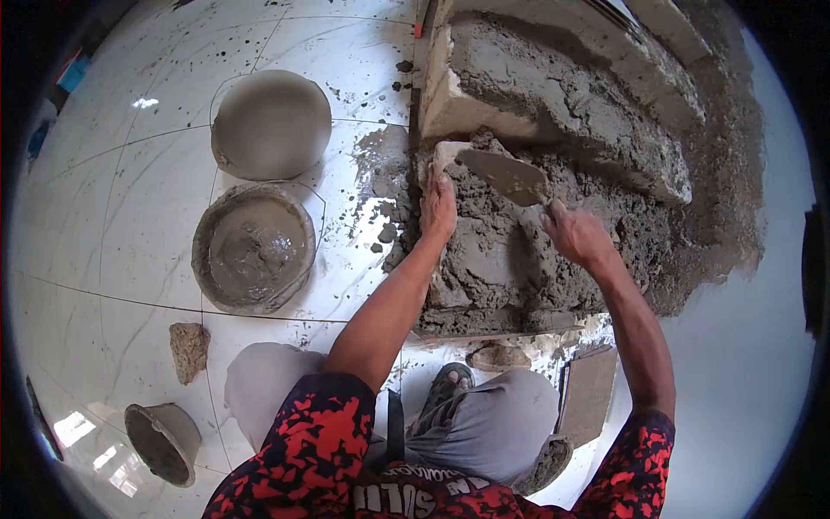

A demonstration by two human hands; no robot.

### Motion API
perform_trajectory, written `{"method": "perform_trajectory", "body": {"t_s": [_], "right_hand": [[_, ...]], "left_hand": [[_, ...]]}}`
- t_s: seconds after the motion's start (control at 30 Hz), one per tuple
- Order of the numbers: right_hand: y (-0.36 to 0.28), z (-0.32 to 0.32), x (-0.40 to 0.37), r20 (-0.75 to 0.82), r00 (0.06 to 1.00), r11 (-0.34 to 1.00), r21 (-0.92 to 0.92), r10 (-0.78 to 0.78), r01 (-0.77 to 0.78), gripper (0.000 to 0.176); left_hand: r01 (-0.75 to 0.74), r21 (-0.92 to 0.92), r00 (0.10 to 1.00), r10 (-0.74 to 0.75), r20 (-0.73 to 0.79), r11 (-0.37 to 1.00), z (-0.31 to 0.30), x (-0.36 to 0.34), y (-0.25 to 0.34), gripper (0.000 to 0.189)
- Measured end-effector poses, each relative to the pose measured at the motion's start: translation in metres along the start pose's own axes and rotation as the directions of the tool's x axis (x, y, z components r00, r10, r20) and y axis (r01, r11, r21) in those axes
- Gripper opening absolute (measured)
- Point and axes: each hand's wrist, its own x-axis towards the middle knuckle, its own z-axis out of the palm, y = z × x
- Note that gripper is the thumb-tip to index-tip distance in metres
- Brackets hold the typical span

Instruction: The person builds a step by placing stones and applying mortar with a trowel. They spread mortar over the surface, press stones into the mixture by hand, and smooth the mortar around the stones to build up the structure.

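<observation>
My right hand (577, 235) is wrapped round the handle of a pointed trowel (508, 176), its mortar-smeared blade reaching left over the mortar bed. Along the left edge of the bed, my left hand (439, 208) lies with fingers stretched out, against the side beside a pale block end (448, 154). The trowel tip is close to that block end and just above my left fingers. Rough grey mortar (488, 255) covers the low step below both hands. Behind it rises a higher step (484, 112), also topped with mortar.
Left on the tiled floor stand a tub of wet mortar (201, 246) and a second round tub (272, 130), blurred. A small bucket (186, 432) and a stone (188, 350) are nearer. Another stone (497, 356) and flat boards (588, 394) lie by my legs. A wall (735, 381) bounds the right.
</observation>
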Motion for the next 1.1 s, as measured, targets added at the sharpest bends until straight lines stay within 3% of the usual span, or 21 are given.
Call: {"method": "perform_trajectory", "body": {"t_s": [0.1,0.13,0.17,0.27,0.33,0.37,0.47,0.5,0.57,0.63,0.7,0.8,0.83,0.9,0.93,0.97,1.0,1.03,1.1], "right_hand": [[0.031,0.018,0.016,-0.058,0.996,0.998,0.0,0.071,-0.071,0.031],[0.048,0.034,0.027,-0.029,0.985,0.98,0.106,0.17,-0.166,0.029],[0.047,0.032,0.026,-0.023,0.985,0.979,0.112,0.173,-0.169,0.029],[0.033,0.0,0.023,-0.217,0.976,0.987,-0.157,0.011,-0.046,0.027],[0.048,0.015,0.024,-0.197,0.977,0.971,-0.204,0.082,-0.122,0.025],[0.058,0.024,0.027,-0.191,0.972,0.953,-0.242,0.138,-0.182,0.024],[0.057,0.024,0.023,-0.241,0.953,0.95,-0.205,0.183,-0.234,0.024],[0.052,0.025,0.017,-0.279,0.945,0.954,-0.193,0.17,-0.229,0.025],[0.066,0.043,0.004,-0.21,0.943,0.942,-0.16,0.258,-0.294,0.027],[0.087,0.055,-0.006,-0.032,0.929,0.923,-0.102,0.369,-0.371,0.027],[0.096,0.064,-0.03,-0.11,0.924,0.927,-0.047,0.366,-0.373,0.028],[0.109,0.079,-0.061,-0.313,0.834,0.89,0.133,0.455,-0.436,0.028],[0.114,0.086,-0.06,-0.309,0.832,0.887,0.135,0.461,-0.442,0.028],[0.125,0.092,-0.052,-0.056,0.766,0.767,0.117,0.64,-0.632,0.023],[0.122,0.102,-0.046,0.057,0.857,0.857,0.038,0.512,-0.514,0.018],[0.071,0.084,-0.032,0.015,0.835,0.831,0.096,0.55,-0.549,0.016],[0.054,0.118,-0.017,-0.196,0.837,0.859,0.077,0.511,-0.507,0.019],[0.045,0.134,-0.017,-0.353,0.883,0.945,0.009,0.309,-0.327,0.022],[0.037,0.1,-0.03,-0.276,0.904,0.945,0.088,0.326,-0.314,0.026]], "left_hand": [[0.036,0.052,0.999,-0.036,0.004,0.998,0.004,0.002,-0.004,0.066],[0.046,0.065,0.999,-0.046,-0.003,0.997,0.005,0.002,-0.007,0.066],[0.05,0.071,0.999,-0.05,0.001,0.996,0.004,-0.002,-0.008,0.066],[0.038,0.063,0.999,-0.039,0.003,0.997,-0.003,0.003,0.002,0.064],[-0.027,0.037,1.0,0.027,-0.015,0.999,-0.002,-0.003,0.005,0.061],[0.088,0.021,0.996,-0.088,0.023,0.996,-0.008,-0.009,0.021,0.058],[0.026,0.095,1.0,-0.027,0.004,0.995,-0.003,0.002,0.008,0.057],[0.066,0.107,0.998,-0.067,0.013,0.992,-0.006,0.0,0.015,0.058],[0.097,0.125,0.993,-0.104,0.048,0.987,-0.005,-0.009,0.017,0.058],[0.001,0.148,1.0,0.004,-0.03,0.989,-0.003,-0.007,0.012,0.058],[0.004,0.155,0.999,0.002,-0.036,0.988,-0.002,-0.004,0.013,0.059],[-0.067,0.135,0.995,0.076,-0.06,0.989,-0.001,-0.007,0.01,0.061],[-0.066,0.137,0.996,0.074,-0.053,0.988,-0.001,-0.007,0.009,0.061],[-0.108,0.135,0.991,0.117,-0.064,0.985,0.001,-0.005,0.005,0.063],[-0.118,0.16,0.988,0.132,-0.08,0.98,0.002,-0.004,0.004,0.06],[-0.125,0.163,0.988,0.138,-0.065,0.979,0.001,-0.004,0.006,0.06],[-0.084,0.15,0.993,0.096,-0.072,0.985,0.0,-0.005,0.008,0.058],[-0.046,0.139,0.996,0.056,-0.071,0.989,0.0,-0.006,0.009,0.057],[-0.05,0.167,0.995,0.063,-0.075,0.985,0.002,0.001,0.0,0.056]]}}
